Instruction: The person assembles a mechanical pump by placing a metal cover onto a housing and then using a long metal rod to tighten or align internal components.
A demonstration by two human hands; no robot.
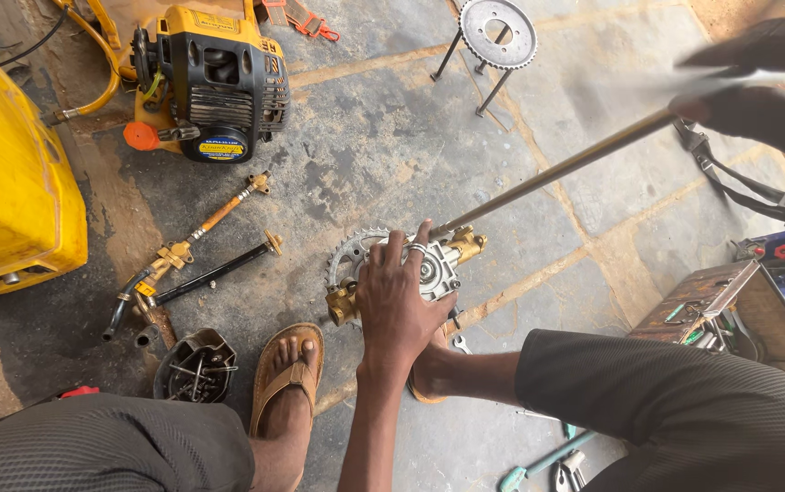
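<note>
By your left foot a small dark metal pot (195,364) stands on the stone floor (392,137), filled with loose bolts and small steel parts. At the right edge an open toolbox (738,305) holds hand tools, too jumbled to tell apart. A yellow container (5,173) sits at the far left; its contents are hidden.

Your left hand (397,296) lies flat on the pump body (429,269), a grey metal housing with brass fittings that rests on the floor between your feet, just beside a toothed sprocket (351,255). The fingers are spread and pressed down on the housing, not wrapped around it. Your right hand (757,87) is raised at the upper right, blurred; its fingers seem curled around the far end of a long metal rod (547,178), though how tightly is hard to say. The rod's lower end meets the pump body just beyond your left fingertips.

A yellow and black small engine (215,82) lies well apart at the top left.
</note>
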